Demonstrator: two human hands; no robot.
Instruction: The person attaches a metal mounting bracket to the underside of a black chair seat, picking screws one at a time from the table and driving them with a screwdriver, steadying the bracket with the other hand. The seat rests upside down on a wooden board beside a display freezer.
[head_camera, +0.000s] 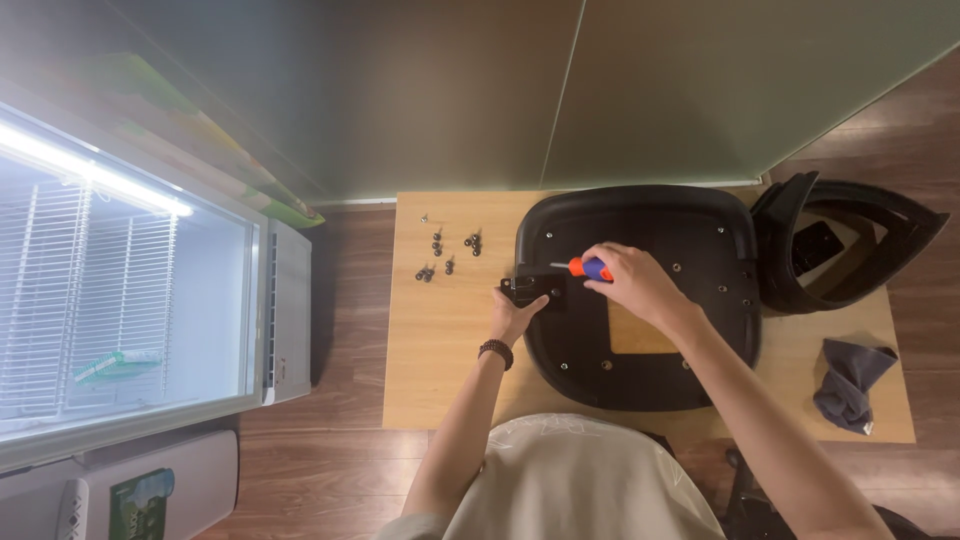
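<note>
On the light wooden table (440, 350), the right hand (635, 283) is closed in a fist grip around the handle of a screwdriver (585, 267) with an orange and blue grip. The left hand (518, 312) is partly open, fingers and thumb pressed on a small black bracket (530, 289) at the left edge of the seat base (690, 240); it steadies the bracket and does not enclose it. A dark beaded bracelet (496, 351) sits on the left wrist.

The screwdriver is short, with a bright metal shaft showing beyond the handle. Its long axis runs nearly level across the view, tip pointing left toward the bracket, handle end inside the right fist. Whether the tip is seated in a screw cannot be determined.

The seat base is a black moulded plastic shell, lying flat with its underside up, small fastener points visible around the rim and a square opening near its near side showing the table through it.

A scatter of small dark screws (448, 252) lies on the table to the left of the shell, apart from both hands. A black curved chair part (850, 250) rests at the right, touching the shell, with a grey cloth (850, 382) near it.
</note>
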